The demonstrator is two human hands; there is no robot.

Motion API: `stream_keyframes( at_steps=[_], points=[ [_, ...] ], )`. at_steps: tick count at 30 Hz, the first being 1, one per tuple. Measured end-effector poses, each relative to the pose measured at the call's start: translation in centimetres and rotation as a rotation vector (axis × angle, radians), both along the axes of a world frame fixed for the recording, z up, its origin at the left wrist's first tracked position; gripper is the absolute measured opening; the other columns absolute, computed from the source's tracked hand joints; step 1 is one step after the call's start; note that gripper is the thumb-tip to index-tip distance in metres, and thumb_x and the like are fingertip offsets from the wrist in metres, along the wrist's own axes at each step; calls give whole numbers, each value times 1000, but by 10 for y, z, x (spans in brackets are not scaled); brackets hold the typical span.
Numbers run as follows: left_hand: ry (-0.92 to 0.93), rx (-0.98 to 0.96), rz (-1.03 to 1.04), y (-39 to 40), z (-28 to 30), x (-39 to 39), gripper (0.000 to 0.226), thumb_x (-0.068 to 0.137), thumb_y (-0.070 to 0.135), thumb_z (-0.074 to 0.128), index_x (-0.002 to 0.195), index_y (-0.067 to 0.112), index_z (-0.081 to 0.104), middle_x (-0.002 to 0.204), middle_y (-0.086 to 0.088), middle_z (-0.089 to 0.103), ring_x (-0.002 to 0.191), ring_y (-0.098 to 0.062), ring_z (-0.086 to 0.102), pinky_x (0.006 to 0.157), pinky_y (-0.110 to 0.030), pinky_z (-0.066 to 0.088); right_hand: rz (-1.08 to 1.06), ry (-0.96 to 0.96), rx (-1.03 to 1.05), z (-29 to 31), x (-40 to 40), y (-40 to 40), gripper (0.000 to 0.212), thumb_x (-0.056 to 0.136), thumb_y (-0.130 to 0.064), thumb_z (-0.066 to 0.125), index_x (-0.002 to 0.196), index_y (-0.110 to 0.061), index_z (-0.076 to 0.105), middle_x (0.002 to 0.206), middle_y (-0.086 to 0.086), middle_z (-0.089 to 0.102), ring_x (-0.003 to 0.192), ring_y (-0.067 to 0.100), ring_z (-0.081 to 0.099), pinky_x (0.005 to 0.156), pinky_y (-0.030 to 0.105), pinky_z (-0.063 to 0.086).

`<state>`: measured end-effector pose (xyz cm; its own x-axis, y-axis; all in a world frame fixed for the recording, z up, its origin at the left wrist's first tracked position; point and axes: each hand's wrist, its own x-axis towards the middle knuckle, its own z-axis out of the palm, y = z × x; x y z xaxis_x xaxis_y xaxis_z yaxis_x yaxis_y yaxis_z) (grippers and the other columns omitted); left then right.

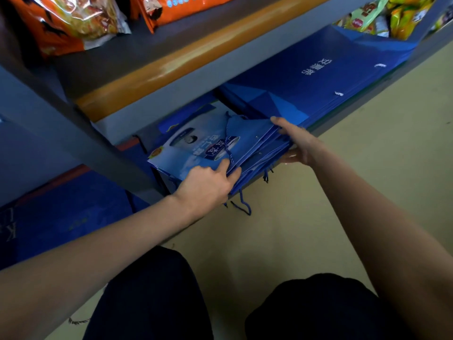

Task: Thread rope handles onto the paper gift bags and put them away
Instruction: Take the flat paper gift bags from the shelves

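Clamping a flat stack of blue gift bags — left hand, right hand, each grip tight — lettering too blurred to read.

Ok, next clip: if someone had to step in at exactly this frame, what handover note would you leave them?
Left hand: grip closed on the near corner of the stack of flat blue gift bags, thumb on top.
Right hand: grip closed on the stack's far edge, fingers above and below.
Bags: the held stack sits partly in the lower shelf, on top of a printed light blue bag, beside a bigger pile of dark blue bags.
Done: blue rope handles are threaded and dangle off the front edge.
Left: push the stack fully in, tuck the ropes, let go.
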<state>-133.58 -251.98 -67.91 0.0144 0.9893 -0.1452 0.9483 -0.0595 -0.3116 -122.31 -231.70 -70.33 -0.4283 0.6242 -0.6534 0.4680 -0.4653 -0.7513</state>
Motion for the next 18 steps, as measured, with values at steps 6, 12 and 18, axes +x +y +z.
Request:
stream_keyframes(
  at_steps=[6, 12, 18],
  points=[
    [-27, -107, 22, -9, 4, -4, 95, 94, 40, 46, 126, 35, -43, 151, -9, 26, 96, -26, 64, 62, -30, 44, -4, 35, 47, 0, -26, -7, 50, 83, -14, 70, 127, -2, 50, 110, 11, 62, 77, 18, 62, 48, 25, 53],
    [-57, -20, 173, -10, 65, 0, 90, 72, 46, 73, 146, 28, 26, 133, 4, 56, 76, -19, 68, 51, -24, 48, 53, 3, 139, 59, -21, -3, 49, 84, -5, 67, 128, 3, 46, 100, 9, 55, 68, 15, 58, 38, 16, 46],
    [-152, 5, 120, 7, 159, 63, 92, 47, 46, 86, 131, 25, 54, 106, 7, 71, 50, -17, 63, 39, -19, 41, 36, -60, 128, 150, 54, 19, 39, 83, -2, 66, 120, 1, 55, 114, 10, 62, 74, 12, 63, 45, 14, 49]
  ],
)
